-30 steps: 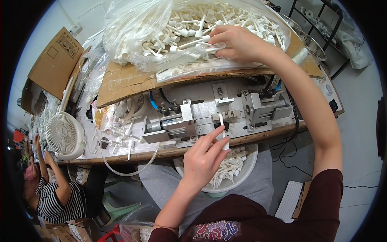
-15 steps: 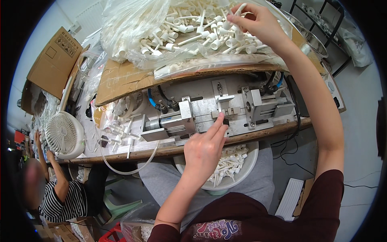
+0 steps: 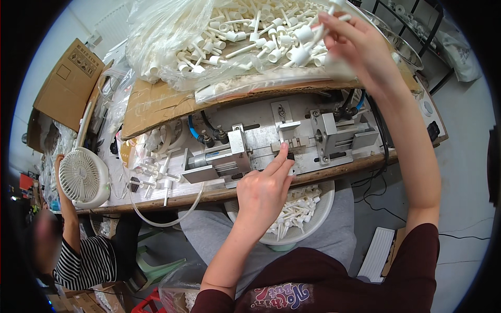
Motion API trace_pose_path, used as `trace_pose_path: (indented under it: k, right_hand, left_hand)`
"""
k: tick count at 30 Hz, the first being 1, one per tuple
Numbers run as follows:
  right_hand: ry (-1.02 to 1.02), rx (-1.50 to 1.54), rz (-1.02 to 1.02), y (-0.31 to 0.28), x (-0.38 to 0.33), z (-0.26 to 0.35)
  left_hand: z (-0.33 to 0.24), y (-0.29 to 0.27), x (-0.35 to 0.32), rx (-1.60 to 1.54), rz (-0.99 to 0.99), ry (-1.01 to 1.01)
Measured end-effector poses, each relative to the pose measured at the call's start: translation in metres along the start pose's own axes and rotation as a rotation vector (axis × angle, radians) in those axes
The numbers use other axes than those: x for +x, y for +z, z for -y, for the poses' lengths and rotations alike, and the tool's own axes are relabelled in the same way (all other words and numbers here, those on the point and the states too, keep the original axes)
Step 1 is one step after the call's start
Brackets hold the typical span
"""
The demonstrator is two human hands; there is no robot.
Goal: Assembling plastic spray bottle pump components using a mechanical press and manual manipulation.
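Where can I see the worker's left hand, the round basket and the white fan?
Left hand (image 3: 262, 193): head view, on the back of the hand.
Round basket (image 3: 328, 207): head view, on its rim, right side.
White fan (image 3: 82, 176): head view, on the middle of its grille.

In bright light the bench edge (image 3: 334, 173) bows, the right of the hands (image 3: 362, 52) part-blurred.

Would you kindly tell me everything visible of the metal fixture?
The metal fixture is silvery-grey with dark slots: a flat plate bearing two blocky end units that face each other, a small grooved block between them and an angled bracket behind. Blue and black hoses reach its back. It lies flat on the bench; the left hand has a fingertip at the block.
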State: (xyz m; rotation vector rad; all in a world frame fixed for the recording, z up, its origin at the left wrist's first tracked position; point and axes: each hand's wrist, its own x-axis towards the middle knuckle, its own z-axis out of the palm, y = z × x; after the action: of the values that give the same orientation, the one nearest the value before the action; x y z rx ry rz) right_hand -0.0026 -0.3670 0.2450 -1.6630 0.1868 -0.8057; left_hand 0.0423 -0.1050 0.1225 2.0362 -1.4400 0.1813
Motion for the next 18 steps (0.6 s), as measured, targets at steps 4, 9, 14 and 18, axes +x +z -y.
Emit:
trace_pose_path:
  k: [4,9,14,18]
  right_hand:
    - [0.179,0.186,0.105,0.016,-0.052,0.007]
    - [0.397,0.355,0.148,0.041,-0.103,0.005]
    - [0.459,0.435,0.169,0.044,-0.122,-0.002]
    - [0.408,0.449,0.094,0.031,-0.121,-0.007]
  left_hand:
    - [0.002,-0.002,-0.001,-0.044,0.028,-0.008]
    - [-0.013,-0.021,-0.005,-0.889,0.054,-0.257]
    - [-0.006,-0.03,-0.017,-1.258,0.014,-0.311]
    - [-0.014,-0.039,-0.016,-1.223,-0.103,-0.321]
